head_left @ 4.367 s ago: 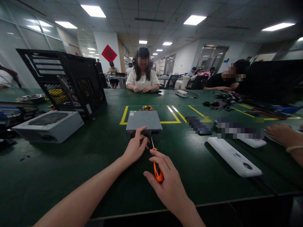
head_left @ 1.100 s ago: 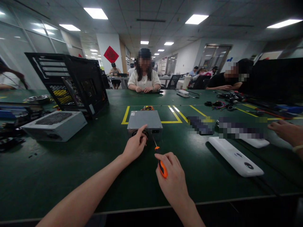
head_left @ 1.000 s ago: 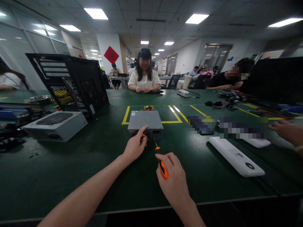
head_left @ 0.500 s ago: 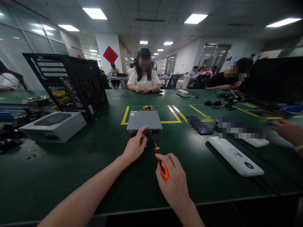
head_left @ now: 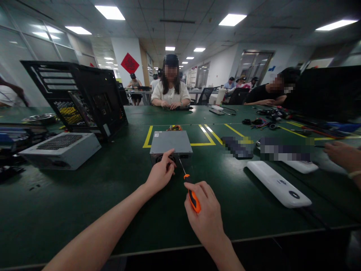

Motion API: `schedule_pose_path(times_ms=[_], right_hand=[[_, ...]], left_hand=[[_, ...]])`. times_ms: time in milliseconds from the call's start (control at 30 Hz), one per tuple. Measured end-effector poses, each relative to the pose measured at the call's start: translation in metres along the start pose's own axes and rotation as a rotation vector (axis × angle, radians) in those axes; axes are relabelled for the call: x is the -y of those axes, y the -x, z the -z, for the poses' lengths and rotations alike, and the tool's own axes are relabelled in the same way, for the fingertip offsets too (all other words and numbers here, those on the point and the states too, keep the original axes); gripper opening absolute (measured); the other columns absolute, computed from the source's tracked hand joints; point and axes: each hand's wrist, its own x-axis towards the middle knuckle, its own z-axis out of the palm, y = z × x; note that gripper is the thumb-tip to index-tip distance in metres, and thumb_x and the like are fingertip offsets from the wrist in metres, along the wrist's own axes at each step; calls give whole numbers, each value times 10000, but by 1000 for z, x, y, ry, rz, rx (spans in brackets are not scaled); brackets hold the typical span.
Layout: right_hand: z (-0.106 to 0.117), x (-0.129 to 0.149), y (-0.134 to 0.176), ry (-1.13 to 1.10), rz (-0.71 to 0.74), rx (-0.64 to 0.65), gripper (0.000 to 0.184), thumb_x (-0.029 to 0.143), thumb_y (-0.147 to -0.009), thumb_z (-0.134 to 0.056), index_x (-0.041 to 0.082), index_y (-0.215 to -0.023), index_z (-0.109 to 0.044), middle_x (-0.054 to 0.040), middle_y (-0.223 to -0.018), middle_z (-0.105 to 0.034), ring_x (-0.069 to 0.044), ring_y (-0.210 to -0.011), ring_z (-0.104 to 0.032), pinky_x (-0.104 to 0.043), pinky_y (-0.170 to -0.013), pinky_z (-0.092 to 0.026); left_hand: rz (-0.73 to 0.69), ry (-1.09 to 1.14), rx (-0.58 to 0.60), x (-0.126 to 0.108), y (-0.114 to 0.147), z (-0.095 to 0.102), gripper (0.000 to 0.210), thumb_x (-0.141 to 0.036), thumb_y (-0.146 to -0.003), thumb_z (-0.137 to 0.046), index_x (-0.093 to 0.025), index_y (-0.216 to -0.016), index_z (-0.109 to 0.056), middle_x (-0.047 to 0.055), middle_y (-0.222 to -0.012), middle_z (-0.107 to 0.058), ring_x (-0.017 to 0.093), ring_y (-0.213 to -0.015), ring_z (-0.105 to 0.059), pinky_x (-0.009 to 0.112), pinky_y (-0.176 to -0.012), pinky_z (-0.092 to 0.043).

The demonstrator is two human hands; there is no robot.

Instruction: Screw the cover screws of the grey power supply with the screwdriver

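Observation:
A grey computer power supply (head_left: 171, 141) lies on the green table in front of me, its fan and power socket facing me and coloured wires (head_left: 175, 128) behind it. My left hand (head_left: 162, 171) steadies it at the near side, index finger stretched onto the top edge, other fingers curled by the fan. My right hand (head_left: 204, 210) is closed round the orange and black handle of a screwdriver (head_left: 194, 199). The thin shaft slants up to the unit's near face, right of my left fingers. What the tip touches is too small to make out.
At the left stand an open black computer case (head_left: 84, 98) and another power supply (head_left: 60, 150). A white power bank-like device (head_left: 278, 184) lies at the right, near a co-worker's hand (head_left: 342, 156). Cables (head_left: 262, 124) lie farther back. A person (head_left: 170, 88) sits opposite.
The whole view has shifted slightly as my head moved. Both hands, the screwdriver and the power supply keep the same positions relative to one another.

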Motion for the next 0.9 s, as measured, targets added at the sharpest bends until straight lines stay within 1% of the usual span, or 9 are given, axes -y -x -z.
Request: schedule_pose_path(times_ms=[100,300,567,633,700,767,833,900], right_hand=[[-1,0,-1,-7,-21,22,288,49,-760,-461,178,-1009,-530,-51,-852,-500,-171,-774,-499,-310,-666,-441],[0,0,0,-7,-22,-19,265,57,-766,-470,178,-996,-525,-48,-845,-498,-169,-764,-498,-307,-660,-440],[-2,0,-1,9,-27,-17,259,79,-785,-456,181,-1011,-529,-53,-851,-510,-171,-769,-516,-311,-668,-452],[-1,1,-2,6,-37,-17,228,110,-803,-455,182,-1005,-531,-52,-848,-519,-168,-762,-527,-306,-661,-457],[0,2,-3,-24,-49,4,188,181,-826,-471,185,-1005,-529,-48,-844,-535,-162,-746,-543,-297,-649,-465],[1,3,-4,-54,-50,28,203,247,-842,-474,184,-1031,-514,-46,-850,-557,-155,-731,-561,-287,-638,-476],[0,3,-5,-53,-31,15,227,250,-846,-465,168,-1056,-489,-53,-857,-577,-151,-721,-578,-276,-629,-488],[-1,1,-4,-20,32,-15,225,190,-829,-463,150,-1050,-485,-69,-874,-590,-158,-756,-592,-278,-655,-501]], left_hand=[[-2,6,0,0,0,0,495,-175,-838,-387,-230,-1310,-248,0,-849,-599,102,-612,-598,252,-652,-468],[-8,6,2,0,0,0,501,-172,-835,-392,-231,-1311,-246,0,-846,-598,104,-618,-601,252,-646,-469],[-18,13,1,2,1,0,503,-173,-837,-390,-228,-1314,-240,1,-843,-598,106,-620,-603,255,-648,-474],[-19,12,0,2,1,0,502,-172,-835,-392,-228,-1312,-245,0,-840,-597,105,-621,-604,254,-649,-475],[-17,12,-1,1,0,0,503,-172,-835,-395,-225,-1312,-245,1,-838,-599,105,-618,-604,255,-650,-477],[-12,17,1,0,0,-1,506,-174,-836,-396,-221,-1314,-238,3,-841,-603,104,-612,-605,254,-648,-479],[-8,24,5,-1,-1,-1,506,-177,-837,-395,-218,-1314,-232,6,-849,-607,104,-609,-605,253,-642,-480],[-9,29,8,0,-1,-2,501,-178,-837,-395,-211,-1310,-235,10,-851,-609,105,-609,-605,254,-637,-482]])
